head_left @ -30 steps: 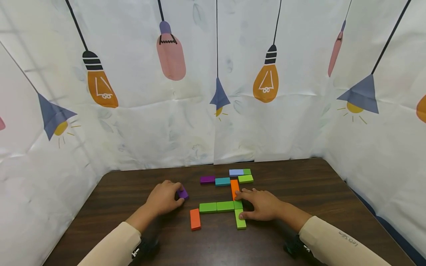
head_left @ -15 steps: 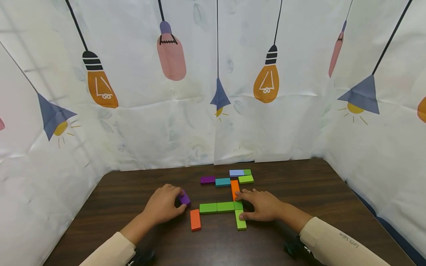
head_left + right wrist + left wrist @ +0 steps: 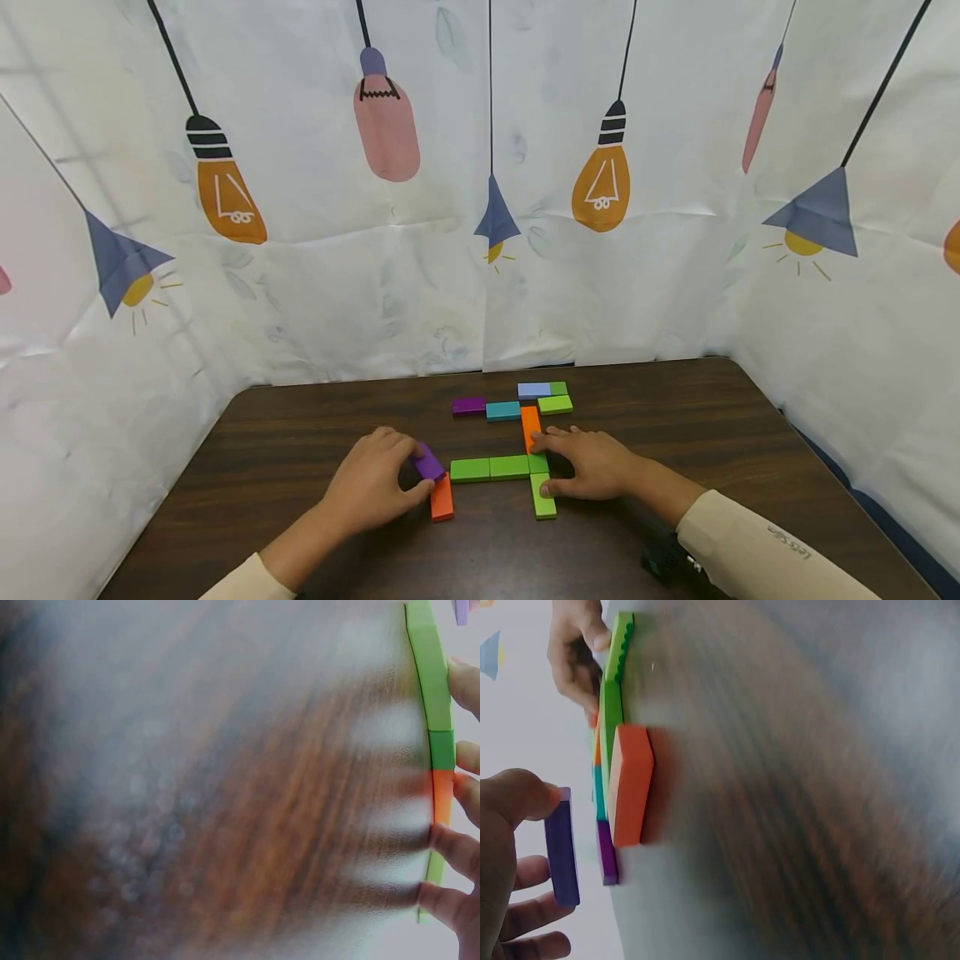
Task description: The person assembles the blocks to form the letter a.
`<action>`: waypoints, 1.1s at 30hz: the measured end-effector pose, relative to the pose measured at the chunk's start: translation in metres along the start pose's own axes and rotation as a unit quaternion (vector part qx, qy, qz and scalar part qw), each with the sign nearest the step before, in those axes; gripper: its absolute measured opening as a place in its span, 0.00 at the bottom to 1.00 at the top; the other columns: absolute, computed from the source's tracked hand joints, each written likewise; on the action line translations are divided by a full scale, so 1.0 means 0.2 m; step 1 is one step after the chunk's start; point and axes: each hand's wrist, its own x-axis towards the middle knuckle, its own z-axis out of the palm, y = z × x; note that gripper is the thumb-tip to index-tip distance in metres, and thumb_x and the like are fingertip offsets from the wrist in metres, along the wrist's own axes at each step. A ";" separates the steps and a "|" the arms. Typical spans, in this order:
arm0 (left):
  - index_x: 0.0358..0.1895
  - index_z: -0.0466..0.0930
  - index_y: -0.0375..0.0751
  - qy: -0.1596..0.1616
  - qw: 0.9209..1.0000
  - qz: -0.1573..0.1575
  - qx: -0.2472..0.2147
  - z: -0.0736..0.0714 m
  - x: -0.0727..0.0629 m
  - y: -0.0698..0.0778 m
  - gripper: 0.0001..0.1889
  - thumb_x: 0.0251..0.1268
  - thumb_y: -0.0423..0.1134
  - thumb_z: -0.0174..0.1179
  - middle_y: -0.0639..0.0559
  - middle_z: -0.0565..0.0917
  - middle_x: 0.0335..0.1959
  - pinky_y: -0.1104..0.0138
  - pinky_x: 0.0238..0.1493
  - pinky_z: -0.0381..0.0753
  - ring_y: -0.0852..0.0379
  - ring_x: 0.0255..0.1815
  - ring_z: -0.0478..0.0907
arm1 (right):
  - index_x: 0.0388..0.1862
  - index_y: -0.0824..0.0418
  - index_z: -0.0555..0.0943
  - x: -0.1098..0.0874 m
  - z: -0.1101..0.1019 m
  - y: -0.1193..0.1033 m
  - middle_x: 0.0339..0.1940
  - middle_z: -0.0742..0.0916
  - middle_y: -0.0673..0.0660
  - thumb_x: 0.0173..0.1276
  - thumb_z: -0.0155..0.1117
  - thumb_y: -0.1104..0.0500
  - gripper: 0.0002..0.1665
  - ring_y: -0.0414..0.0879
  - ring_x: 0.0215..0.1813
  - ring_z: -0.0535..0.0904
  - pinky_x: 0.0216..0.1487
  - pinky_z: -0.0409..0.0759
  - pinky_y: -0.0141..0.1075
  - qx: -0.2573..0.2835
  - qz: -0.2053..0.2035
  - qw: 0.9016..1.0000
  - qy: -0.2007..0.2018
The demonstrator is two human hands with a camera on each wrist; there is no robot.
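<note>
My left hand (image 3: 373, 477) pinches a purple rectangular block (image 3: 427, 462) between thumb and fingers. In the left wrist view this purple block (image 3: 562, 847) is raised off the table, thumb at one end. From the head view it overlaps the far end of an orange-red block (image 3: 442, 502). My right hand (image 3: 592, 463) touches the layout: fingertips at an upright orange block (image 3: 530, 423), thumb on a lime block (image 3: 543, 503). Between these two sits a small green block (image 3: 537, 463). Two green blocks, the left one (image 3: 470, 471) and the right one (image 3: 509, 467), extend leftward from it.
Farther back on the dark wooden table (image 3: 315, 417) lie a dark purple block (image 3: 468, 407), a teal block (image 3: 502, 411), a light blue block (image 3: 533, 390), a small green block (image 3: 558, 388) and a lime block (image 3: 555, 405). A printed white cloth (image 3: 337, 292) hangs behind.
My left hand has carried the purple block right and toward me, from left of the layout to the orange-red block's far end. My right hand has stayed in place.
</note>
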 end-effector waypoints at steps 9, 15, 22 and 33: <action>0.38 0.81 0.57 -0.004 0.999 0.034 -0.015 0.01 -0.07 0.10 0.18 0.53 0.59 0.75 0.65 0.80 0.40 0.55 0.52 0.77 0.61 0.48 0.74 | 0.71 0.43 0.74 0.00 0.00 0.00 0.76 0.73 0.49 0.70 0.57 0.26 0.38 0.56 0.75 0.69 0.66 0.71 0.61 0.000 0.000 1.000 0.000; 0.39 0.79 0.57 -0.018 0.998 0.059 -0.019 0.02 -0.11 0.16 0.19 0.56 0.64 0.72 0.66 0.79 0.40 0.54 0.53 0.78 0.61 0.48 0.74 | 0.72 0.42 0.74 0.00 0.01 0.01 0.76 0.73 0.50 0.69 0.56 0.25 0.39 0.61 0.73 0.71 0.65 0.72 0.63 -0.002 0.004 1.000 0.000; 0.38 0.78 0.57 -0.032 0.996 0.081 -0.031 0.03 -0.15 0.21 0.21 0.57 0.66 0.70 0.69 0.76 0.39 0.53 0.51 0.77 0.62 0.47 0.73 | 0.72 0.41 0.74 0.00 0.01 0.01 0.76 0.73 0.51 0.69 0.56 0.25 0.39 0.65 0.71 0.72 0.64 0.72 0.64 0.001 0.003 1.000 0.000; 0.38 0.77 0.59 -0.080 0.993 0.074 -0.036 0.02 -0.18 0.24 0.24 0.57 0.73 0.65 0.69 0.76 0.37 0.51 0.53 0.76 0.61 0.47 0.73 | 0.73 0.40 0.73 0.00 0.01 0.01 0.77 0.73 0.55 0.68 0.56 0.24 0.40 0.74 0.68 0.71 0.61 0.71 0.69 0.003 0.016 1.000 -0.001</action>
